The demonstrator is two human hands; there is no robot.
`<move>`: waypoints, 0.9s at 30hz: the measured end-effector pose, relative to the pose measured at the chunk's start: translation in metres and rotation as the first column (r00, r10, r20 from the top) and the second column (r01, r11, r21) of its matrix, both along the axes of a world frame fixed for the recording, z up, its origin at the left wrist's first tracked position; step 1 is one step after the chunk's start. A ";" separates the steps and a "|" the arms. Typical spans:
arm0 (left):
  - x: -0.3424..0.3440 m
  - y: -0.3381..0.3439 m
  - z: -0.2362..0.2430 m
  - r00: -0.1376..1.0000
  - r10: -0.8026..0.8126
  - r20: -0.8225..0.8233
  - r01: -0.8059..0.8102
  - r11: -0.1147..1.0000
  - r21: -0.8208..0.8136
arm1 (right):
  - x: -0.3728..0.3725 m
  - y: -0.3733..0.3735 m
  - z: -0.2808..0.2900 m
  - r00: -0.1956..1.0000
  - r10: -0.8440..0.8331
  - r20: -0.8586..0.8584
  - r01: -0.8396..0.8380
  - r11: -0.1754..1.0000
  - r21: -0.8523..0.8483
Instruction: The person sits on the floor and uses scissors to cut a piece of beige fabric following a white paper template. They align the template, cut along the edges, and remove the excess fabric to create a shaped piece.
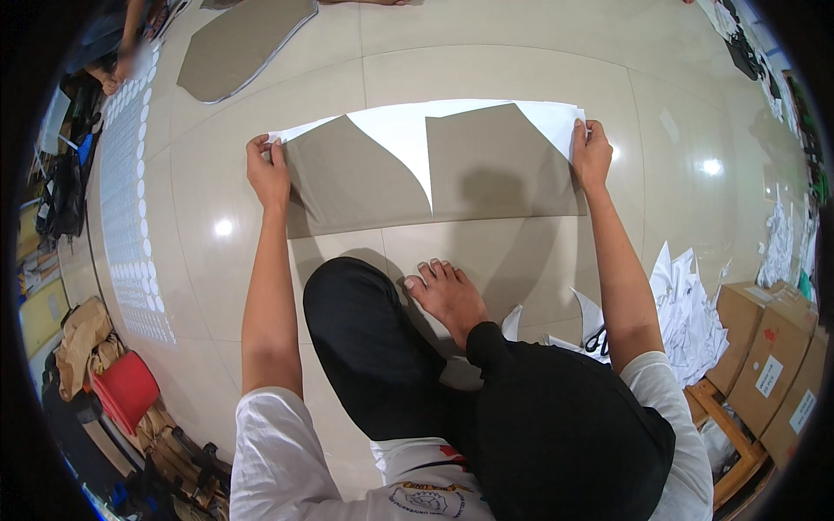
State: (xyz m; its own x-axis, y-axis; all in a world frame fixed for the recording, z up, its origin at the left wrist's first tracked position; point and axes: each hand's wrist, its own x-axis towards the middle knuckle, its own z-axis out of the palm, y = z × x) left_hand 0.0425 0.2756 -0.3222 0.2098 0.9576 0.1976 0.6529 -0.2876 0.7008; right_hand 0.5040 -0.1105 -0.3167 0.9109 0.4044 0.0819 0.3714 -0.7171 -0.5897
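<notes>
A wide white sheet (391,130) carrying two brown cloth pieces is stretched between my hands. The left brown piece (347,182) has a curved right edge; the right brown piece (504,165) has a straight left side, and the two meet low in the middle. My left hand (269,172) pinches the sheet's upper left corner. At the upper right corner, my right hand (592,158) grips the white edge between thumb and fingers. A shadow falls on the tiles below the lower edge.
Another brown cloth piece (243,48) lies on the tiled floor at the far left. Black-handled scissors (597,339) and a heap of white scraps (686,304) are by my right arm. Cardboard boxes (764,365) stand at right, a red container (128,391) at left. Another person's hand (109,82) shows far left.
</notes>
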 end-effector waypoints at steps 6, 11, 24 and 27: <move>-0.012 -0.034 0.015 0.989 0.077 -0.125 -0.087 0.993 -0.074 | 0.003 0.000 -0.001 0.999 -0.026 -0.047 0.027 1.000 0.006; -0.033 -0.072 0.016 0.981 0.078 -0.177 -0.102 0.987 -0.128 | -0.013 -0.018 0.007 1.000 0.017 -0.021 -0.016 1.000 0.022; -0.057 -0.098 0.015 0.997 0.077 0.010 -0.077 0.994 -0.077 | -0.062 -0.072 0.013 0.999 0.008 0.039 -0.007 1.000 -0.017; -0.062 -0.098 0.015 0.994 0.072 0.082 -0.068 0.997 -0.047 | -0.058 -0.073 0.011 0.998 0.015 0.057 -0.015 1.000 -0.003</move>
